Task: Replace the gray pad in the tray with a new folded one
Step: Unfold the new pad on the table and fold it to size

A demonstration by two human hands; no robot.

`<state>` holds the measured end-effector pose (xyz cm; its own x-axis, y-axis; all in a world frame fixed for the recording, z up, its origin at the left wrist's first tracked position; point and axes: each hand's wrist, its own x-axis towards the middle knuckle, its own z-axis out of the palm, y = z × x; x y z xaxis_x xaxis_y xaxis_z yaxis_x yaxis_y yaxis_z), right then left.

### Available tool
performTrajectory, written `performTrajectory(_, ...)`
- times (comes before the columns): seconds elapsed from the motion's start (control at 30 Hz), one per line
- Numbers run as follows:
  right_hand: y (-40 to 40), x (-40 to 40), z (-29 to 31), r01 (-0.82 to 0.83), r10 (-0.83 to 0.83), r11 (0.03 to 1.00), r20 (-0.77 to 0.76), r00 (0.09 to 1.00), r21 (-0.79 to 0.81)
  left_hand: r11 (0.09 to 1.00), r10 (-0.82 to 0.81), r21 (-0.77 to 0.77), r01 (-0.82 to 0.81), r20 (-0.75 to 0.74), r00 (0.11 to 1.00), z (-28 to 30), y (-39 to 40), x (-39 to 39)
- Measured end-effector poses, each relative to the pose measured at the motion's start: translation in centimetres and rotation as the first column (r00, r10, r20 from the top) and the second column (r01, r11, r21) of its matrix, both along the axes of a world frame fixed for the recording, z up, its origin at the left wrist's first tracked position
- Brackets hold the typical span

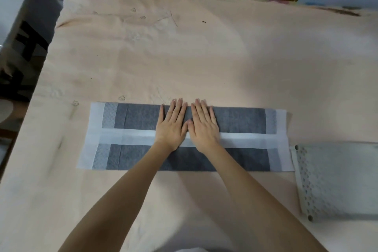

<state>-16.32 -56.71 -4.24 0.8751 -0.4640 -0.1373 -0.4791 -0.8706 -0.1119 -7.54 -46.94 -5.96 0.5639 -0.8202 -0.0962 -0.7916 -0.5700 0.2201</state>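
Both forearms come in from the near edge – left hand (pixel 171 124) and right hand (pixel 204 124) lie flat side by side on the middle of the gray pad (pixel 241 118), fingers (pixel 177 108) straight and close together, pressing, pinching nothing. Pad is folded into a long strip on the peach-covered surface (pixel 184 51), long axis running left-right, white seam along its middle under the palms. Tray (pixel 335 180) sits just beside the strip's right end, so the right hand is nearer it. Likely step: flattening the fold – next fold would bring the ends toward centre.
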Motion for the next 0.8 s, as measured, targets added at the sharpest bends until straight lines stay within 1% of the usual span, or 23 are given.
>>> performTrajectory(0.1, 0.6, -0.1, -0.5, 0.012, -0.012, 1.0, 0.053, 0.999, 0.002, 1.0, -0.014, -0.019, 0.014, 0.014, 1.0, -0.3, 0.2, 0.1)
performTrajectory(0.3, -0.1, -0.6, -1.1, 0.022, -0.023, 1.0, 0.065, 0.998, 0.015, 0.999, 0.009, -0.048, -0.007, 0.034, 0.999, -0.6, 0.1, 0.0)
performTrajectory(0.43, -2.1, -2.1, -1.2, 0.091, -0.091, 0.996, 0.082, 0.992, 0.0, 0.999, 0.03, -0.047, -0.028, 0.052, 0.998, -0.6, 0.1, -0.2)
performTrajectory(0.57, -5.1, -4.6, -1.4, 0.169, -0.167, 0.986, 0.086, 0.982, -0.014, 0.999, 0.044, -0.008, -0.043, 0.071, 0.996, -0.6, -0.1, -0.3)
performTrajectory(0.7, -6.7, -6.0, -1.4, 0.223, -0.221, 0.975, 0.092, 0.971, -0.013, 0.997, 0.073, 0.008, -0.074, 0.045, 0.996, 0.3, -1.0, -1.2)
performTrajectory(0.8, -6.6, -5.6, -1.2, 0.232, -0.23, 0.973, 0.082, 0.97, -0.014, 0.999, -0.022, -0.028, 0.022, 0.011, 1.0, 1.1, -3.9, -3.6)
